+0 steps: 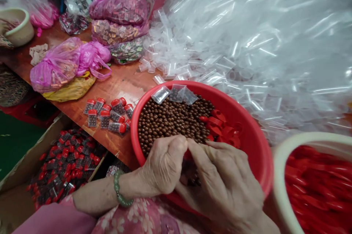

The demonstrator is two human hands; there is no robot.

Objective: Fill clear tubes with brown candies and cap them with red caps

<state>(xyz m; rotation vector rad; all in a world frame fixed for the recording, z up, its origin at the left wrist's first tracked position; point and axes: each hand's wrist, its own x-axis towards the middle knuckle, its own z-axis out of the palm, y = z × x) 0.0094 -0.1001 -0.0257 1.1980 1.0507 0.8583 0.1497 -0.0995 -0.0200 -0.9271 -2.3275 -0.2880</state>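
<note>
The left hand and right hand curl together, fingertips meeting; I can't tell what they grip. Below, glossy round brown beads share a red basin with red caps, on a reddish table over green floor: three clear cases by its far rim, roughly eleven red-capped boxes beside, three stacked bags beyond

Anything in the left grip is hidden; cream tub cut off, its red pieces blurred
</note>
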